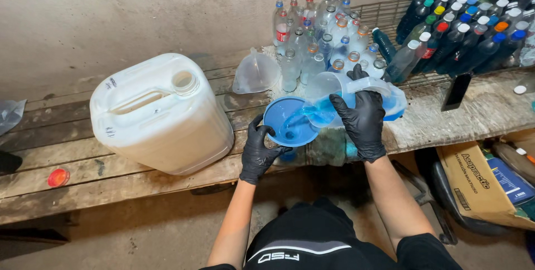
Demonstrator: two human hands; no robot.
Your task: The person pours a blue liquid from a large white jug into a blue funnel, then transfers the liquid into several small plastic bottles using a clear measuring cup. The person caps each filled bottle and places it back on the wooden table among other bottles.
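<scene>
risk: your right hand (363, 118), closed on the tilted jug (356, 94), could flood the blue funnel (290, 120) | your left hand (261, 150) grips its rim; a slip tips it

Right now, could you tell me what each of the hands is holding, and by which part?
The left hand grips the blue plastic funnel at its rim; the right hand holds the clear plastic jug of blue liquid around its handle side.
</scene>
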